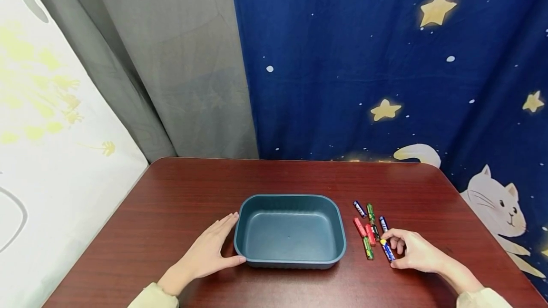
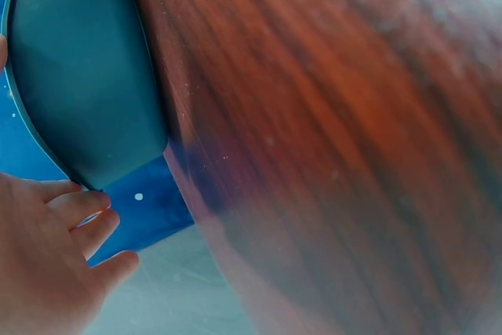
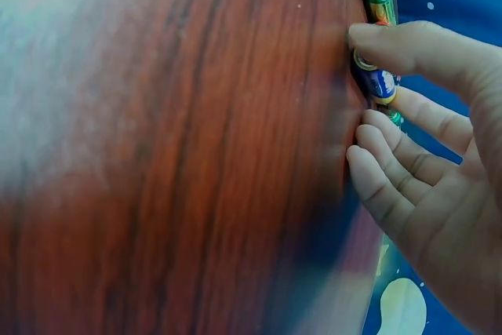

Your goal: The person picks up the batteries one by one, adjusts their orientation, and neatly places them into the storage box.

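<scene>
A teal rectangular basin (image 1: 288,236) stands on the table, and nothing lies inside it. My left hand (image 1: 203,253) is spread along the basin's left side, fingertips and thumb at its rim. In the left wrist view the extended fingers (image 2: 82,209) reach the basin's edge. To the right of the basin, my right hand (image 1: 417,251) pinches a blue battery (image 1: 387,250) lengthwise between thumb and index finger. That battery's blue side (image 3: 378,82) shows between the fingers in the right wrist view, the other fingers loosely bent below.
Several more batteries lie between basin and right hand: a blue one (image 1: 359,208), a green one (image 1: 367,248), a red one (image 1: 359,226) and others close together. Behind the dark red wooden table (image 1: 192,179) hang a grey curtain (image 1: 180,61) and a blue starry curtain (image 1: 325,61).
</scene>
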`<state>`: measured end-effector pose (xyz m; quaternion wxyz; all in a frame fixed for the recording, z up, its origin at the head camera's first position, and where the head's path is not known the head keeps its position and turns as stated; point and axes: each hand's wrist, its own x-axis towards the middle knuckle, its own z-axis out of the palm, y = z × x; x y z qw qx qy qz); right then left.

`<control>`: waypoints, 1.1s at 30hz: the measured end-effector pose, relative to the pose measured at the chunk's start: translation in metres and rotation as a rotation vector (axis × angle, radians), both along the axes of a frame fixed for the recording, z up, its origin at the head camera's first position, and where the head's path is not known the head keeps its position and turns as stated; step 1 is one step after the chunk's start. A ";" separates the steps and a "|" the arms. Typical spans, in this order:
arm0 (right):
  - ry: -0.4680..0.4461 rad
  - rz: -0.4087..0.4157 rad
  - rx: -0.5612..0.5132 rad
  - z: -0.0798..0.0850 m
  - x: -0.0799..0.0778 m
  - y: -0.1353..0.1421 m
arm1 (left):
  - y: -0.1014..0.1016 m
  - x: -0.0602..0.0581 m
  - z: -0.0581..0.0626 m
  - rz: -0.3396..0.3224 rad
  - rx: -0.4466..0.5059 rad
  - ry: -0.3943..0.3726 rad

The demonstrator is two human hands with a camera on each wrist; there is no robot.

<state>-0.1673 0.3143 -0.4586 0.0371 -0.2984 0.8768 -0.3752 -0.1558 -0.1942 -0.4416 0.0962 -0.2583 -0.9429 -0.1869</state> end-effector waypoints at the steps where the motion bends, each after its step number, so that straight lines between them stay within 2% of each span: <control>1: 0.002 -0.005 0.008 0.000 0.000 0.000 | 0.000 0.000 0.000 0.000 -0.001 -0.003; 7: 0.026 -0.035 0.030 0.000 0.002 -0.001 | 0.000 0.000 0.002 0.007 -0.005 -0.040; 16: -0.040 -0.113 0.008 0.001 0.004 -0.001 | 0.001 0.000 0.002 0.012 0.006 -0.060; 24: -0.016 -0.142 -0.052 0.011 0.003 -0.012 | 0.002 0.000 0.003 0.009 0.018 -0.066; 33: 0.068 -0.143 -0.065 0.027 -0.012 -0.034 | 0.000 0.000 0.002 0.011 0.022 -0.061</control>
